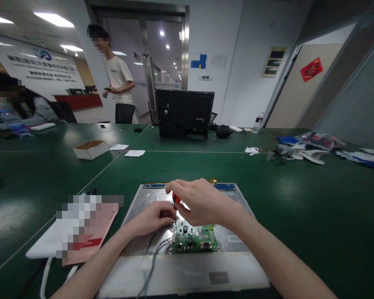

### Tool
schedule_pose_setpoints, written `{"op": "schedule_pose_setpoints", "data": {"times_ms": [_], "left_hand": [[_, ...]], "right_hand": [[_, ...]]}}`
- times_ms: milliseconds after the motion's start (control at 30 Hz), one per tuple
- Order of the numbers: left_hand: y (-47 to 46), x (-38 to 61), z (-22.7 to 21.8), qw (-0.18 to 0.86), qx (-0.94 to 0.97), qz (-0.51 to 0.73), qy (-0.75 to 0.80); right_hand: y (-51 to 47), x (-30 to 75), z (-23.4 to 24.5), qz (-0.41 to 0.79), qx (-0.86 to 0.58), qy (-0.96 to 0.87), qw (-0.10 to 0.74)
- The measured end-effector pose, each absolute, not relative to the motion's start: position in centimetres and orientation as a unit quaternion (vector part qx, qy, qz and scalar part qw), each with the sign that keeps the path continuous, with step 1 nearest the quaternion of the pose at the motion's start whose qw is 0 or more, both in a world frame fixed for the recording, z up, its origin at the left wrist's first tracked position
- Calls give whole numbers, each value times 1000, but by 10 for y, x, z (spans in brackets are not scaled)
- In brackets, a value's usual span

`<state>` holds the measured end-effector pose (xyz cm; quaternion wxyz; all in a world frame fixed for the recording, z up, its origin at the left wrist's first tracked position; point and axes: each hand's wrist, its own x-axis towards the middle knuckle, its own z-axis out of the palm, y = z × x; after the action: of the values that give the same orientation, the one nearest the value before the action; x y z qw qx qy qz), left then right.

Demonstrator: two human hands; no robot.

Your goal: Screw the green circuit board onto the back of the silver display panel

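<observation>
An orange-and-black screwdriver [176, 198] stands nearly upright in my right hand [202, 201], its tip down at the upper left corner of a green circuit board [195, 238]. Close beside the shaft is my left hand [154, 218], fingers curled and pinched together; whatever they grip is hidden. The board lies on the silver metal back of a flat display panel [237, 265]. A blue circuit strip [226, 187] runs along the panel's far edge. Grey cables [154, 261] lead from the board's left side toward me.
Left of the panel lie a white device and a pink sheet [109, 211]. Beyond are an open cardboard box [91, 150] and a black monitor housing [185, 114]. Bags and parts [299, 151] litter the right side. One person [120, 79] stands behind the table; another sits at left.
</observation>
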<state>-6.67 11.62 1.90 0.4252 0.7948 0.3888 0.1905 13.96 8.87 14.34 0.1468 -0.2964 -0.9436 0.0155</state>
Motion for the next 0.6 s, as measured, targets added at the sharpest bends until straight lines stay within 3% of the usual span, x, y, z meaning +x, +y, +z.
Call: {"op": "schedule_pose_setpoints", "data": {"times_ms": [600], "left_hand": [[115, -67, 18, 420, 795, 188, 394]], "right_hand": [[90, 139, 143, -14, -310, -940, 142]]}}
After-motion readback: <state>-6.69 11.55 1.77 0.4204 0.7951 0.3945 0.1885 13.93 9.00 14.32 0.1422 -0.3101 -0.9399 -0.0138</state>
